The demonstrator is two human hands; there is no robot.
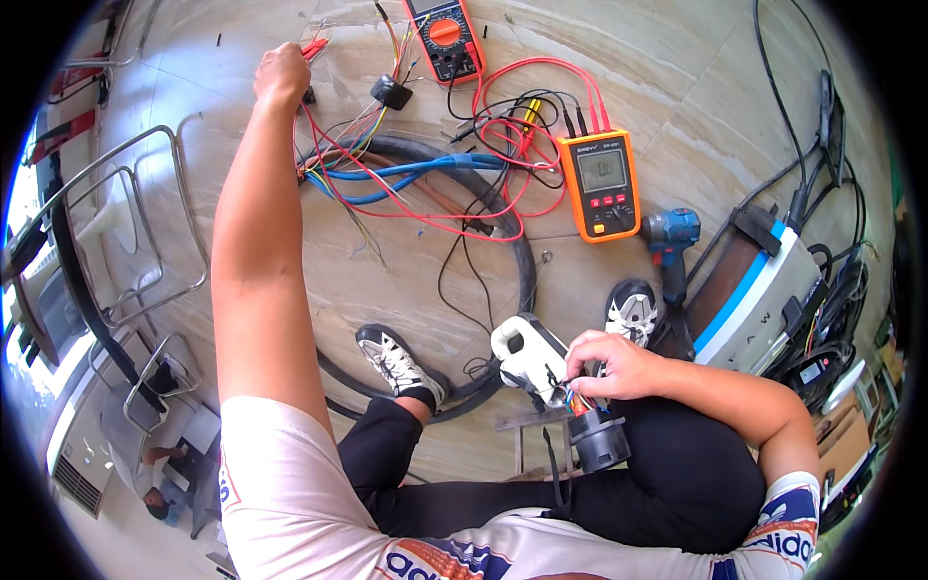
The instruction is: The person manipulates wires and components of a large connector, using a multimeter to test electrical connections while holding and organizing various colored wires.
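Observation:
My left hand (pixel 281 73) is stretched far forward over the floor, fingers closed on a red probe clip (pixel 314 48) beside a bundle of coloured wires (pixel 348 145). Close to my lap, my right hand (pixel 614 364) pinches thin coloured wires coming out of a black round connector (pixel 599 440), which lies next to a white handle-shaped plug (pixel 527 353). An orange multimeter (pixel 601 184) with red and black leads lies on the floor between my hands. A second, darker multimeter (pixel 445 37) lies farther away.
A thick black cable loop (pixel 522 251) runs around my feet. A blue cordless drill (pixel 672 242) stands right of the orange meter. A white and blue box (pixel 764 300) with cables sits at the right. Metal chair frames (pixel 135 232) stand at the left.

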